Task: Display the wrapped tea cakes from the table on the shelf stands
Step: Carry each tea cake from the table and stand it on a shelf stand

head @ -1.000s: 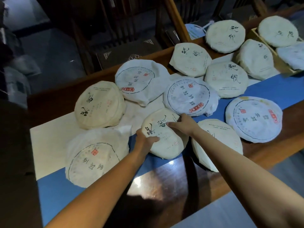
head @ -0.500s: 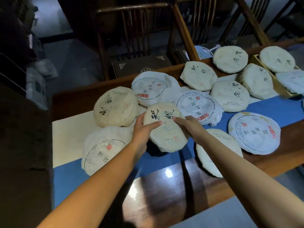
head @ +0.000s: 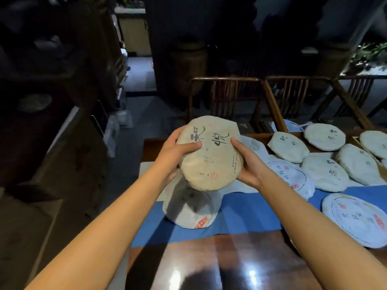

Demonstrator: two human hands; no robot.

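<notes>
A cream-wrapped tea cake [head: 209, 153] sits at the centre of the frame, lifted clear of the bench [head: 230, 262], with the left hand [head: 173, 151] gripping its left edge and the right hand [head: 247, 162] gripping its right. Just below it a white-wrapped cake [head: 188, 212] lies on the blue runner [head: 240, 216]. More wrapped cakes [head: 324, 172] lie spread across the right of the frame, wooden chairs [head: 230, 97] behind them.

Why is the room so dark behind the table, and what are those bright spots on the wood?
Head view: light falls mainly on the held tea cake and the hands, left hand and right hand; the background is dim and smeared by motion blur. The white spots on the table are glare from lamps above. The wide lens bends the chairs near the edges.
</notes>
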